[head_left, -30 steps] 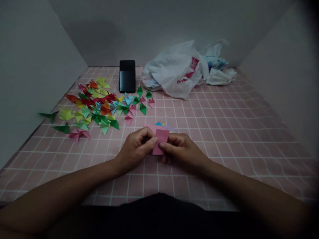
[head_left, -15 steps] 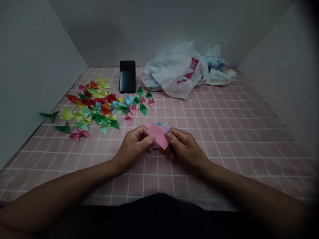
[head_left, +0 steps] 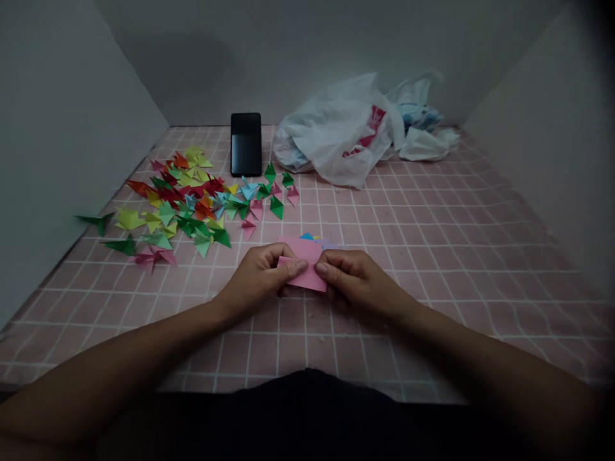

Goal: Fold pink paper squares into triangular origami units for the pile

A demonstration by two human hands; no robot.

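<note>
A small sheet of pink paper (head_left: 310, 282) is held between both my hands above the table. My left hand (head_left: 262, 272) pinches its left side, thumb lying on top. At the right edge, the thumb and fingers of my right hand (head_left: 353, 278) are closed on the same sheet. Behind it lie more coloured papers, with a blue corner (head_left: 307, 236) and a lilac piece (head_left: 328, 244) showing; the hands and sheet cover the rest. Several folded paper birds (head_left: 192, 206) in green, red, yellow, blue and pink lie in a heap to the left.
A black phone (head_left: 246, 145) stands or lies behind the paper birds. A white plastic bag (head_left: 331, 131) with red print sits at the back, beside a smaller crumpled bag (head_left: 423, 118). A pink checked cloth (head_left: 461, 243) covers the table, with grey walls on three sides.
The pink sheet has turned in my hands, from a diamond angle to nearly square-on. My left thumb has slid further onto it. The view has shifted slightly.
</note>
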